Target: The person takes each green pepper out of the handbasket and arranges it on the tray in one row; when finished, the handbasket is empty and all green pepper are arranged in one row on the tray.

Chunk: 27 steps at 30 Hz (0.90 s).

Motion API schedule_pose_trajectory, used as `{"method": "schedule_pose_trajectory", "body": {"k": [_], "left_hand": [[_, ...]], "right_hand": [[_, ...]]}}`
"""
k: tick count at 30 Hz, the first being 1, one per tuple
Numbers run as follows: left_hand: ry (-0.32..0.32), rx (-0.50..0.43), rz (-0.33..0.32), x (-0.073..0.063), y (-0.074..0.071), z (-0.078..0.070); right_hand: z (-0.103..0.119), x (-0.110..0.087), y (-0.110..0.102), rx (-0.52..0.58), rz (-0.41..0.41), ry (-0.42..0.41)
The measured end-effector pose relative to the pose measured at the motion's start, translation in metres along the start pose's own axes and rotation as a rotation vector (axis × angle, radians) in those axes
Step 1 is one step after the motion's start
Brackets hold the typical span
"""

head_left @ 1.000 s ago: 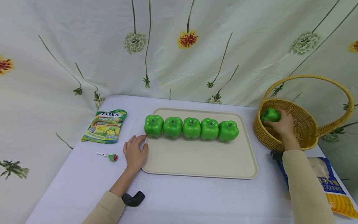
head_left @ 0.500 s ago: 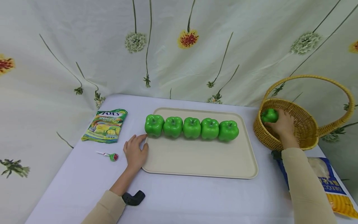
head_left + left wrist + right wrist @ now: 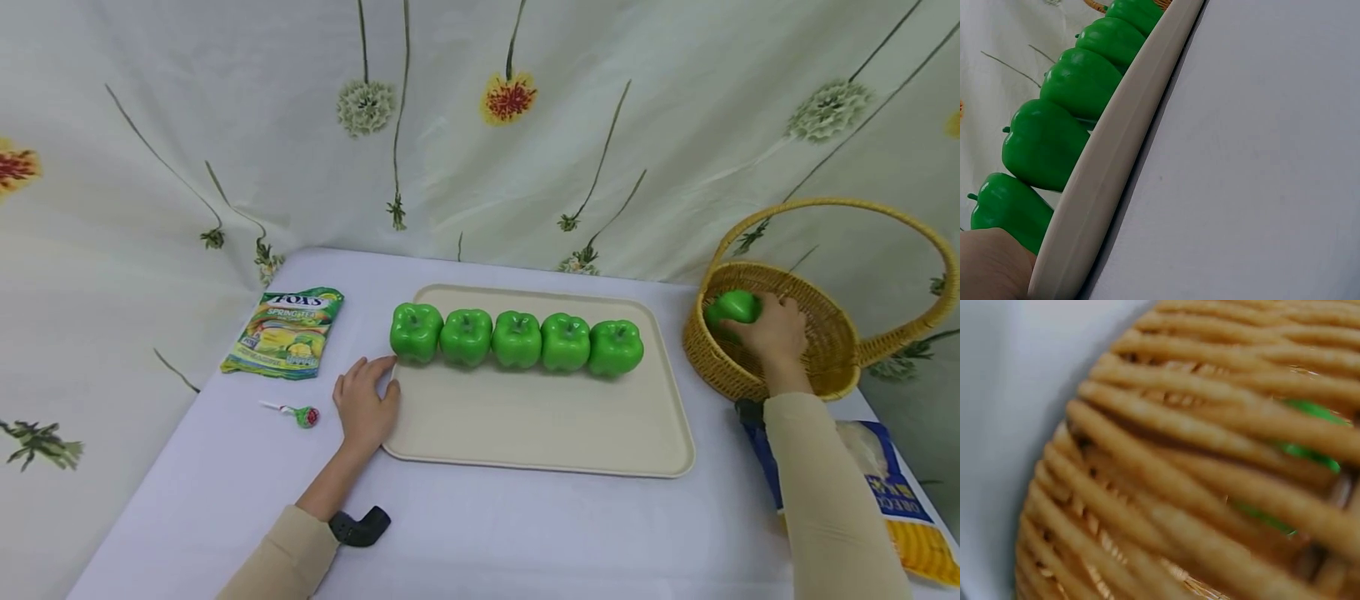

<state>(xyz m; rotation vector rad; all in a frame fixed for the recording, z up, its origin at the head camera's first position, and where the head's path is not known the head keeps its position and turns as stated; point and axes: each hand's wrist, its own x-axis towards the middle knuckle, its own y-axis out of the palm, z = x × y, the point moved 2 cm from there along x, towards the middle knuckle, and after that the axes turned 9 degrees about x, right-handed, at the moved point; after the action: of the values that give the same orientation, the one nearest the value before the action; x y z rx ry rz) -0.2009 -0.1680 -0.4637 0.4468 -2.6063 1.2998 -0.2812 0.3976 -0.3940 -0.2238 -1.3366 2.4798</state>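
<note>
Inside the wicker basket at the right, my right hand grips a green bell pepper from its right side. Through the weave of the basket, the right wrist view shows only slivers of green pepper; the hand is hidden there. My left hand rests at the left rim of a beige tray, fingers relaxed and near the leftmost bell pepper. Several green bell peppers stand side by side along the back of the tray, stems up.
Left of the tray lie a Fox's candy bag and a lollipop. A blue and yellow pasta bag lies below the basket, partly under my right sleeve. The basket's tall handle arches above it.
In the basket, my right hand has shifted slightly right and the pepper in it has turned, its stem now out of sight. The left hand stays at the tray rim.
</note>
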Motion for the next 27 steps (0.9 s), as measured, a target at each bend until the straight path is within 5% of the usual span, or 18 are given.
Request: {"method": "schedule_pose_trajectory", "body": {"k": [11,27], "left_hand": [[-0.018,0.008,-0.004,-0.003,0.0,0.001],[0.003,-0.01,-0.013,0.001,0.001,-0.001]], "right_hand": [[0.001,-0.007,-0.005,0.063,-0.023,0.021],[0.011,-0.05,-0.039,0.496,-0.085,0.188]]}}
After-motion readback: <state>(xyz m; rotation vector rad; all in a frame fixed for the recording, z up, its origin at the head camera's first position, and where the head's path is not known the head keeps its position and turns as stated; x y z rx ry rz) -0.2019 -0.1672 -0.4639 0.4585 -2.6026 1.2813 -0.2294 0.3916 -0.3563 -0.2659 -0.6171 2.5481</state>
